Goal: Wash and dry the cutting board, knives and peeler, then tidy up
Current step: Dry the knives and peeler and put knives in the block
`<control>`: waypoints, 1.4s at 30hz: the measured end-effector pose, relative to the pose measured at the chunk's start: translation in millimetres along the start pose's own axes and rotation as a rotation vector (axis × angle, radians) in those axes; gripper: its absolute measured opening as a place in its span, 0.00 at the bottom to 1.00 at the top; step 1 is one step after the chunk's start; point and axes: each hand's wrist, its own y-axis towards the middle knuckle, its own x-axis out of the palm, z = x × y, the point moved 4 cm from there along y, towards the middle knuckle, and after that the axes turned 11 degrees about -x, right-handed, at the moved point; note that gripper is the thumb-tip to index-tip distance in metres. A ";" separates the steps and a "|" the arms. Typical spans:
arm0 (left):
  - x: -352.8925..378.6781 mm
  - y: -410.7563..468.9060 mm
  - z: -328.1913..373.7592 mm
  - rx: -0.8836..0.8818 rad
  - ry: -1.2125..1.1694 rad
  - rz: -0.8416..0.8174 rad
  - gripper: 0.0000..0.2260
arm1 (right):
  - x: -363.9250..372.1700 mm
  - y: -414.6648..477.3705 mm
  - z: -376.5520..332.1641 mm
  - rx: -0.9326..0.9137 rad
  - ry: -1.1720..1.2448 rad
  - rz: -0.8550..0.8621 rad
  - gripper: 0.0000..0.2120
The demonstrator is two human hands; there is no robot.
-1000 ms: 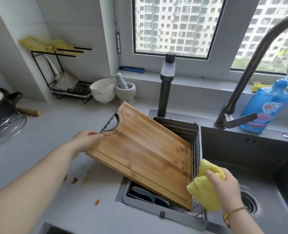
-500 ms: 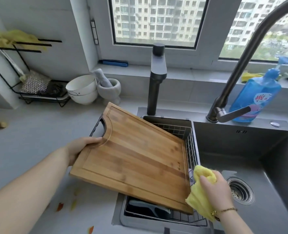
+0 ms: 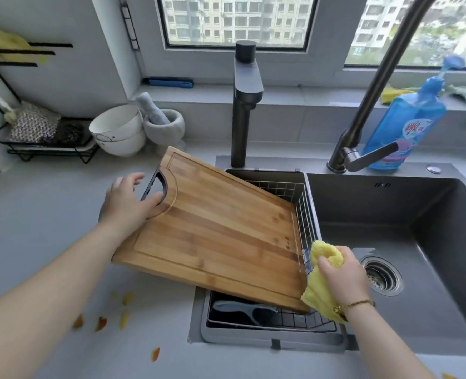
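The bamboo cutting board (image 3: 221,228) lies tilted, its right part over the wire drying basket (image 3: 305,212) set in the sink's left section, its left part over the counter. My left hand (image 3: 128,201) is at the board's handle cutout, thumb across the hole, fingers spread and lifted. My right hand (image 3: 341,272) grips a yellow cloth (image 3: 322,255) against the board's right near corner. Under the board, a dark-handled utensil (image 3: 242,310) lies in the basket; the rest of the basket's contents is hidden.
The dark sink basin (image 3: 407,242) with its drain (image 3: 382,274) is to the right, under a tall faucet (image 3: 363,119). Behind it stands a blue soap bottle (image 3: 401,127). White bowls (image 3: 117,129), a mortar (image 3: 163,124) and a black rack (image 3: 35,138) stand at the back left. Peel scraps (image 3: 100,322) dot the counter.
My left hand has let go of the board's left edge and moved up to the handle cutout with fingers spread. The right hand stays at the board's corner with the cloth.
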 end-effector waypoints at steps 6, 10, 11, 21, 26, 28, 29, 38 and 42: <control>83.9 -119.9 47.4 0.877 0.609 -0.542 0.13 | -0.6 1.4 6.1 0.003 -0.055 0.011 0.05; 148.4 -153.1 44.7 1.178 0.891 -0.647 0.14 | 0.2 3.4 10.0 0.003 -0.024 0.013 0.08; 159.0 -154.3 43.6 1.215 0.921 -0.636 0.14 | 0.6 3.8 11.4 0.000 -0.026 0.013 0.07; 229.0 -170.5 30.6 1.604 1.305 -0.522 0.15 | -1.6 2.2 17.6 -0.002 -0.008 0.040 0.10; 232.9 -167.8 31.8 1.712 1.336 -0.473 0.14 | -2.4 2.3 18.0 0.005 0.014 0.046 0.11; 220.0 -166.2 42.5 1.628 1.398 -0.492 0.09 | -2.8 2.4 17.9 0.005 0.019 0.044 0.11; 214.7 -165.9 47.9 1.599 1.332 -0.477 0.07 | -2.9 2.7 18.1 0.004 0.024 0.044 0.11; 174.8 -162.4 77.8 1.196 0.706 -0.601 0.06 | -5.7 2.5 25.4 0.015 0.277 0.084 0.04; 153.5 -141.1 80.5 0.645 0.345 -0.770 0.05 | -20.0 0.8 24.2 -0.014 0.422 0.132 0.07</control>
